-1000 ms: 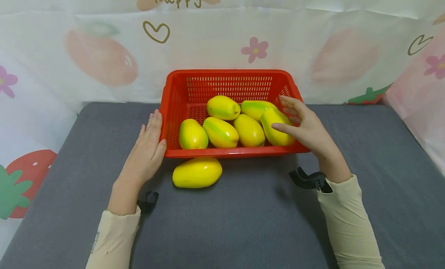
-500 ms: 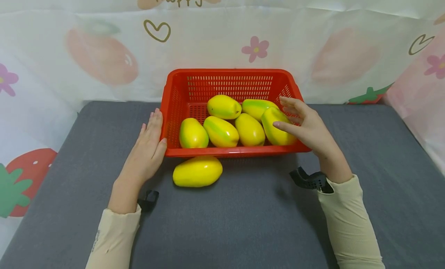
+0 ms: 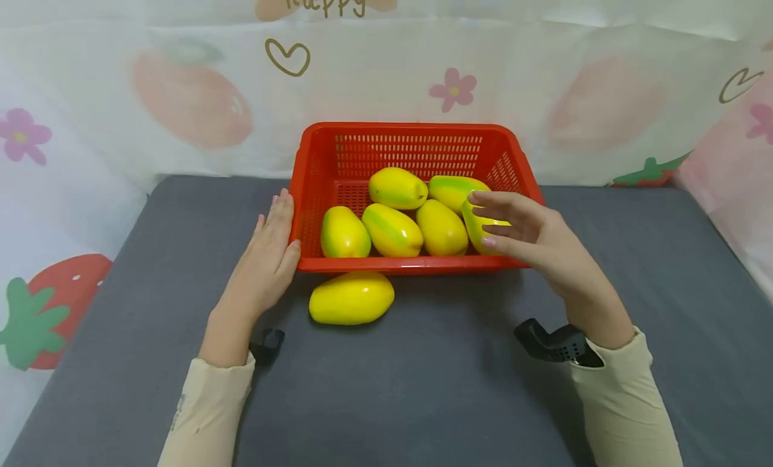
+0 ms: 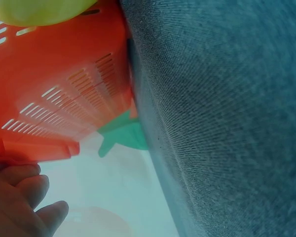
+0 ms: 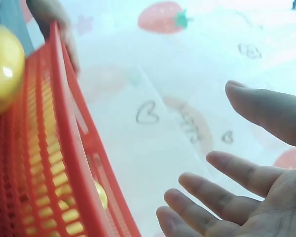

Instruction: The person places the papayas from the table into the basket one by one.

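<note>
A red slotted plastic basket point(image 3: 398, 264) stands at the middle back of the table with several yellow-green papayas point(image 3: 392, 231) inside. Against its left side my left hand point(image 3: 256, 272) rests with straight fingers; in the left wrist view its fingertips point(image 4: 33, 187) touch the basket rim point(image 4: 34, 150). My right hand point(image 3: 546, 245) hovers over the basket's right end, its fingers spread and loosely bent around nothing. It hides part of the rightmost papaya point(image 3: 480, 229). In the right wrist view that hand point(image 5: 256, 197) is apart from the rim point(image 5: 69, 108). One papaya point(image 3: 351, 299) lies in front of the basket.
Grey cloth covers the table point(image 3: 398, 400). A white printed curtain point(image 3: 374, 71) with fruit and flower pictures hangs close behind the basket and along both sides. Each wrist wears a black camera band point(image 3: 552, 343).
My right hand has come off the basket's right side, upward and toward me. The left hand stays on the basket. The whole view has shifted slightly; the papayas keep their places.
</note>
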A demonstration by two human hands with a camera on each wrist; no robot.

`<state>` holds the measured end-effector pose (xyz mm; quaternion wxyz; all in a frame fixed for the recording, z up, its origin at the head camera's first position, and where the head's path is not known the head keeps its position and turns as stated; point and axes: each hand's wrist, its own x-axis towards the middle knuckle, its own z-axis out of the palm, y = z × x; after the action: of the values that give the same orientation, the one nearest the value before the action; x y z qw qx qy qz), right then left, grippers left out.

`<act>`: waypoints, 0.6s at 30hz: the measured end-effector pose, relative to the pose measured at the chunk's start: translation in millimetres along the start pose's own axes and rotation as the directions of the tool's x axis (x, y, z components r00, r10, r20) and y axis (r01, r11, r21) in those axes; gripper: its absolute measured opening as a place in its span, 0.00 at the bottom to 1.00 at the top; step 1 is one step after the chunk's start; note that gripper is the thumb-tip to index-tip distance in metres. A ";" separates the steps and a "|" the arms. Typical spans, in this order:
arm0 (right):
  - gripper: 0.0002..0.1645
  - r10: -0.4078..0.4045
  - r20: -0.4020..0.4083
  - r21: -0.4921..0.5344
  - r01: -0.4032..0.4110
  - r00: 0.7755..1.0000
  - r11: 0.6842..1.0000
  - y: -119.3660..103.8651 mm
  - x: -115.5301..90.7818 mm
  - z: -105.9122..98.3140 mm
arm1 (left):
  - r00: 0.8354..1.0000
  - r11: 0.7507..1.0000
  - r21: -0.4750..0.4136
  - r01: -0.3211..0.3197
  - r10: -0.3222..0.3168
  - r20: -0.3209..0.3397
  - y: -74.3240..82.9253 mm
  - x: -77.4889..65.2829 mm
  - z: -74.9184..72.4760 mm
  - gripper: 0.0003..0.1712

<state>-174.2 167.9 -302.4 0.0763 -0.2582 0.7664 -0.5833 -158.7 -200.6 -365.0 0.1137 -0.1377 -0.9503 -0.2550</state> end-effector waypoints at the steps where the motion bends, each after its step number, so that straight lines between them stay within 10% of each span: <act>1: 0.29 -0.020 0.018 0.016 0.020 1.000 1.000 -0.9 -2.7 1.8 | 1.000 1.000 -0.001 0.002 -0.002 0.001 0.3 0.4 0.2 0.37; 18: 0.29 -0.035 0.220 0.038 0.027 0.975 0.999 9.2 -38.1 43.7 | 1.000 1.000 0.006 0.004 -0.004 -0.005 2.5 0.6 0.2 0.37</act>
<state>-126.1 150.8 -331.5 0.1564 -0.3318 0.7387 -0.5655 -158.5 -198.3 -363.8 0.1161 -0.1350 -0.9510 -0.2526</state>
